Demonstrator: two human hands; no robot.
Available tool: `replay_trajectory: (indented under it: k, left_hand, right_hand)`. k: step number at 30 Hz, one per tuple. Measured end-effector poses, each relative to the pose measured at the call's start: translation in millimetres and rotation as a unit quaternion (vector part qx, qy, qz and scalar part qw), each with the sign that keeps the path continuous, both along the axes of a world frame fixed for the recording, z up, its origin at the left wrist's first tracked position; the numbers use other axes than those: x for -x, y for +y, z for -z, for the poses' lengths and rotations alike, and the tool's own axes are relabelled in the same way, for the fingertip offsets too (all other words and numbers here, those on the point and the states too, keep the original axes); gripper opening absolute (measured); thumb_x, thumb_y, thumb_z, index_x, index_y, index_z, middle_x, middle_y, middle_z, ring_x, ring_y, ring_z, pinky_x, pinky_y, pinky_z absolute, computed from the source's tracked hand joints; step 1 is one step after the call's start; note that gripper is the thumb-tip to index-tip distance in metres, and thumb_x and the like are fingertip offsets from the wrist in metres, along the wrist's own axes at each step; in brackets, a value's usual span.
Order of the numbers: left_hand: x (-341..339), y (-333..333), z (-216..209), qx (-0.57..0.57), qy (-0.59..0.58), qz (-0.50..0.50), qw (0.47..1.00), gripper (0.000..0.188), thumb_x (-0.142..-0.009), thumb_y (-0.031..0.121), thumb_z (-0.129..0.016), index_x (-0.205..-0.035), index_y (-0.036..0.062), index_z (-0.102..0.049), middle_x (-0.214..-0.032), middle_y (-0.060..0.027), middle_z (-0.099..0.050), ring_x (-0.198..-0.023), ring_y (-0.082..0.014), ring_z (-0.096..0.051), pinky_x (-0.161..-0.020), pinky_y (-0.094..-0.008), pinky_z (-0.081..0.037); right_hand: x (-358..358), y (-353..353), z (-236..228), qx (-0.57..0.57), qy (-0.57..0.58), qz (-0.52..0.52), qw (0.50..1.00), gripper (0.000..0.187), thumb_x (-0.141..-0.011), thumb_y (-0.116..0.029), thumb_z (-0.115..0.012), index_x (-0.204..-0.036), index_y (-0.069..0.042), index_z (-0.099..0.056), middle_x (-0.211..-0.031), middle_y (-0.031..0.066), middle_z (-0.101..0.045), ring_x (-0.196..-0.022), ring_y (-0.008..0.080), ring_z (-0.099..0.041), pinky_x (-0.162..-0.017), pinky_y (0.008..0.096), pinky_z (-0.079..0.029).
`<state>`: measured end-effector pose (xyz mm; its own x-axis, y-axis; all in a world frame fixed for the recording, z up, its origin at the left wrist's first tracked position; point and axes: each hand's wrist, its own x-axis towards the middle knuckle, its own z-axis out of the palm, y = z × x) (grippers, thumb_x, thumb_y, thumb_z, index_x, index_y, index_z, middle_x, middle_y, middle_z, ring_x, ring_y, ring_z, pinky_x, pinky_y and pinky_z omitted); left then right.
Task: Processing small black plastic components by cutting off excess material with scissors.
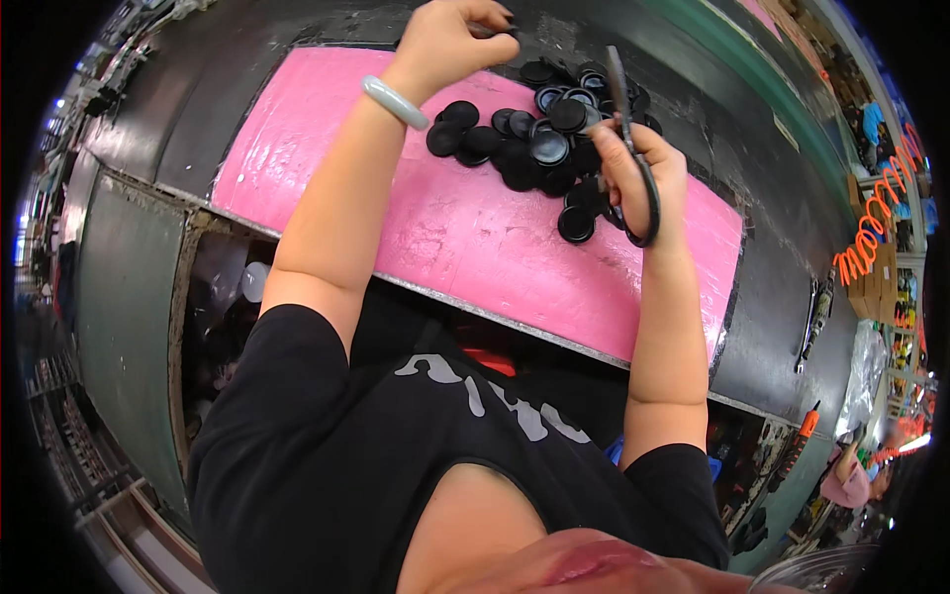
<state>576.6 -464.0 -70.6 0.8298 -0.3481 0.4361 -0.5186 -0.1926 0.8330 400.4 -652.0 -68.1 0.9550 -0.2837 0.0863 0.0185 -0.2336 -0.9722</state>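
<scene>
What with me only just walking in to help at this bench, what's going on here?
A person is working at a dark bench with both hands. The right grip holds scissors, blades pointing away from the body, beside a loose heap of black discs on a pink mat. The left grip is up past the mat's far edge; it seems to pinch something small and dark, too unclear to name.
</scene>
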Motion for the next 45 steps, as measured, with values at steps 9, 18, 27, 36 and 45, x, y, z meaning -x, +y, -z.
replay_trajectory:
  k: [9,18,27,36,45]
  left_hand:
    - [-8.3,67.8,21.3,-0.408,-0.086,-0.148,0.897,0.024,-0.075,0.021,-0.074,-0.090,0.0018,-0.071,-0.099,-0.0157,-0.068,-0.092,-0.0314,-0.065,-0.083,-0.0382,-0.051]
    - [37.8,45.9,55.8,-0.380,-0.141,-0.066,0.912,0.033,-0.086,0.030,-0.062,-0.101,0.0016,-0.070,-0.105,-0.0222,-0.064,-0.103,-0.0363,-0.059,-0.095,-0.0430,-0.046]
    - [56.3,44.3,42.1,-0.276,-0.223,-0.109,0.929,0.019,-0.080,0.015,-0.063,-0.090,0.0017,-0.072,-0.093,-0.0182,-0.067,-0.093,-0.0330,-0.063,-0.087,-0.0421,-0.050]
    - [118.9,23.1,-19.9,0.275,0.308,0.131,0.901,0.017,-0.090,0.004,-0.063,-0.101,-0.0081,-0.059,-0.099,-0.0160,-0.067,-0.091,-0.0239,-0.069,-0.083,-0.0325,-0.059]
    - [99.4,-7.1,-20.2,0.306,0.245,0.185,0.901,0.021,-0.081,-0.001,-0.074,-0.095,-0.0032,-0.058,-0.095,-0.0124,-0.066,-0.088,-0.0198,-0.068,-0.083,-0.0313,-0.058]
  right_hand:
    - [-14.0,-25.6,16.5,0.056,-0.094,0.050,0.993,0.027,-0.087,-0.028,-0.072,-0.090,-0.001,-0.070,-0.057,-0.0045,-0.052,-0.049,0.0037,-0.043,-0.046,0.0219,-0.034]
    - [-9.2,-28.5,6.9,0.113,-0.082,0.043,0.989,0.032,-0.085,-0.032,-0.072,-0.093,0.000,-0.070,-0.060,-0.0006,-0.056,-0.057,0.0073,-0.048,-0.055,0.0249,-0.039]
    - [-8.0,-21.1,11.4,0.227,-0.130,-0.036,0.965,0.033,-0.086,-0.028,-0.071,-0.104,0.000,-0.069,-0.077,0.0093,-0.067,-0.072,0.0126,-0.060,-0.069,0.0272,-0.047]
    - [16.0,15.8,-5.3,0.322,-0.087,-0.047,0.942,0.039,-0.084,-0.027,-0.071,-0.113,-0.002,-0.067,-0.091,0.0166,-0.071,-0.079,0.0243,-0.068,-0.076,0.0325,-0.051]
    - [17.1,9.5,-24.3,0.287,-0.044,-0.037,0.956,0.039,-0.085,-0.020,-0.071,-0.118,0.000,-0.064,-0.095,0.0158,-0.071,-0.087,0.0207,-0.068,-0.082,0.0306,-0.050]
